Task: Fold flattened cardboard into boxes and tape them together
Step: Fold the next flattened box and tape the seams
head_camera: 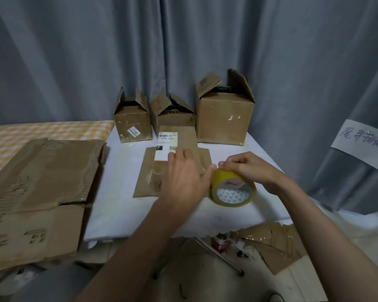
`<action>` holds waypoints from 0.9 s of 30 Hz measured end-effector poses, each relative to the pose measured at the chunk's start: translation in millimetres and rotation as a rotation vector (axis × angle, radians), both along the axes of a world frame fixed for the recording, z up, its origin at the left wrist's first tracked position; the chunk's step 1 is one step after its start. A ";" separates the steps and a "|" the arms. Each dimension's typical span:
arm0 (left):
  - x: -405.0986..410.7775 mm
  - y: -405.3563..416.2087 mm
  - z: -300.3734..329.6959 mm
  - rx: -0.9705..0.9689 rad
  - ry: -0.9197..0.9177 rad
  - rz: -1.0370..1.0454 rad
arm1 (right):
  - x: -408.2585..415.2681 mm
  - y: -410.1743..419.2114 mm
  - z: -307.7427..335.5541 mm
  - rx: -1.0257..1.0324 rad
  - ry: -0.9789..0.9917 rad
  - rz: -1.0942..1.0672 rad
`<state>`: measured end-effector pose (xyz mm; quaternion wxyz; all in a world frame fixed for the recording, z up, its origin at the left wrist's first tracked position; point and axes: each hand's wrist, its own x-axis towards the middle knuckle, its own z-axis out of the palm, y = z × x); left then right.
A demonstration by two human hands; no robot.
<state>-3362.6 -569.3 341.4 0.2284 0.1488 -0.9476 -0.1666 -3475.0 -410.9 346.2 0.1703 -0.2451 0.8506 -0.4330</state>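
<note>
Nearest the camera, torn cardboard scraps [277, 245] lie on the floor below the front edge of the worktop [122, 205], which is covered in white. On the worktop, the right hand [249, 168] curls over the top of a roll of yellowish packing tape [234, 188] that stands on its edge, its fingertips pinching at the rim, apparently hunting for the tape's loose end. The left hand [183, 177] lies with fingers straight and spread, flat on a folded cardboard piece [172, 166] bearing a white shipping label [166, 147], its thumb touching the roll. The two hands sit close together, nearly meeting at the tape.

To the left, a large flattened carton [39, 188] waits on a yellow-checked surface [52, 129], not yet folded.

Farther back, against the grey curtain [183, 51], three assembled boxes stand in a row: a small box [132, 120], a middle box [172, 114] just behind the labelled piece, and a larger box [224, 112]. All three have their top flaps loose and standing open.

As a judgement, the task looks about midway: three boxes are formed, the piece under the left hand is about to be taped, and the big carton is left. Whether the bases of the three are taped cannot be seen.
</note>
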 end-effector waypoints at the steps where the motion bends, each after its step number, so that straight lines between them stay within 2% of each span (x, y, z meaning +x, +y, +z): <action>1: -2.5 3.5 -3.5 -0.029 -0.034 0.027 | -1.7 3.0 0.4 -0.008 0.002 -0.007; 6: -7.8 15.5 -11.7 -0.067 -0.090 0.059 | -14.4 15.1 0.2 -0.008 -0.024 -0.071; 10: -8.9 11.1 -12.3 -0.122 -0.100 0.053 | -39.0 25.7 -9.6 -0.033 0.100 -0.178; 12: -7.5 9.7 -12.8 -0.149 -0.096 0.044 | -49.2 28.0 -19.5 0.029 0.112 -0.134; 16: -5.3 10.9 -13.3 -0.146 -0.110 0.063 | -58.0 23.0 -39.5 0.222 0.183 0.091; 18: -5.5 11.1 -13.9 -0.144 -0.115 0.073 | -61.3 21.7 -42.4 0.216 0.185 0.030; 20: -5.9 11.4 -14.9 -0.149 -0.107 0.076 | -65.6 21.6 -41.1 0.174 0.207 -0.119; 22: -6.7 11.9 -15.8 -0.157 -0.102 0.080 | -66.3 21.3 -33.9 0.043 0.231 -0.235; 25: -7.2 12.9 -17.1 -0.169 -0.094 0.081 | -53.8 15.4 -10.7 -0.282 0.174 -0.182; 27: -7.2 13.4 -18.0 -0.175 -0.083 0.086 | -42.1 8.1 5.5 -0.379 0.167 -0.087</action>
